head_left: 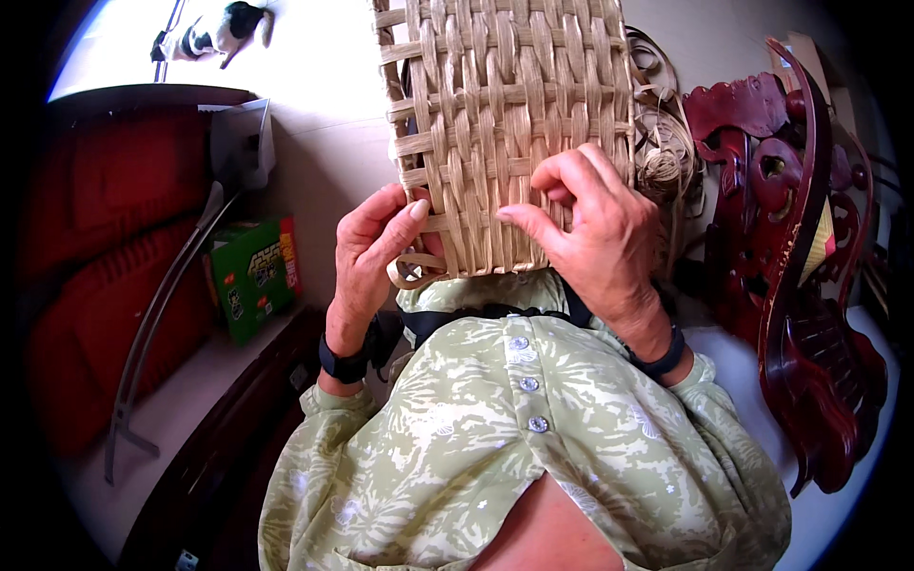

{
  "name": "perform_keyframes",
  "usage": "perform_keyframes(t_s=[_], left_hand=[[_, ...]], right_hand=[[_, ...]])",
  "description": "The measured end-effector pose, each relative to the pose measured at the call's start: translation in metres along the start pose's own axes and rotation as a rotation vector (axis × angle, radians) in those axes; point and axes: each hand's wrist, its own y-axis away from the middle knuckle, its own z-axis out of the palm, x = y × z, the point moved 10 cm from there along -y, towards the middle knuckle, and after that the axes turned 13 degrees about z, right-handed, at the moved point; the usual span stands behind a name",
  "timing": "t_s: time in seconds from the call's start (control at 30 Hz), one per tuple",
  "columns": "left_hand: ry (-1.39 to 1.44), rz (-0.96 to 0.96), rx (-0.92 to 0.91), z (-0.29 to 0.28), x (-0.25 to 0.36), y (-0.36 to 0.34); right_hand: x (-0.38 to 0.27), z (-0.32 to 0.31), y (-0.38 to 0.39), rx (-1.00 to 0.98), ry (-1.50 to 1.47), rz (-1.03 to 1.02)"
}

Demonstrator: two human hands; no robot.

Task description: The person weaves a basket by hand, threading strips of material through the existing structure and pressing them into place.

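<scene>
A woven panel of pale tan flat strips [500,76] stands in front of my body, with a curled strip [409,271] at its lower left corner. My left hand [371,247] grips the panel's left edge just above that curl, thumb in front and some fingers partly hidden behind the weave. My right hand [600,243] is over the lower right half of the weave, fingers bent, thumb and index apart, with the thumb resting on or close to the strips.
Coiled strips [666,152] lie right of the panel. Carved dark-red wooden furniture [790,285] stands at right. At left are red cushioned seating [114,324], a bent metal frame [143,352] and a green box [243,276]. A black-and-white animal [214,33] lies up at the top left.
</scene>
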Motion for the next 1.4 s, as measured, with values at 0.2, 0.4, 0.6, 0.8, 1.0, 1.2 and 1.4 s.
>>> perform_keyframes(t_s=[0.2, 0.4, 0.6, 0.8, 1.0, 1.2, 1.4], left_hand=[[-0.019, -0.01, 0.002, 0.004, 0.001, -0.003], [-0.009, -0.025, -0.002, 0.002, -0.002, -0.003], [-0.035, -0.028, -0.015, 0.003, -0.002, -0.006], [-0.045, -0.032, 0.001, 0.004, 0.001, -0.007], [-0.026, -0.05, 0.069, 0.002, -0.002, -0.004], [-0.021, -0.051, 0.044, 0.004, 0.0, -0.005], [-0.014, -0.047, 0.052, 0.003, -0.002, -0.005]], right_hand=[[0.007, 0.003, 0.009, 0.045, 0.014, 0.059], [0.009, 0.003, 0.016, 0.109, 0.003, 0.033], [0.016, 0.001, 0.017, 0.112, -0.043, 0.027], [0.013, -0.002, 0.017, 0.135, -0.039, -0.01], [0.008, -0.005, 0.016, 0.151, -0.02, -0.042], [0.006, -0.006, 0.016, 0.168, 0.002, -0.058], [0.005, -0.01, 0.014, 0.203, -0.019, -0.045]])
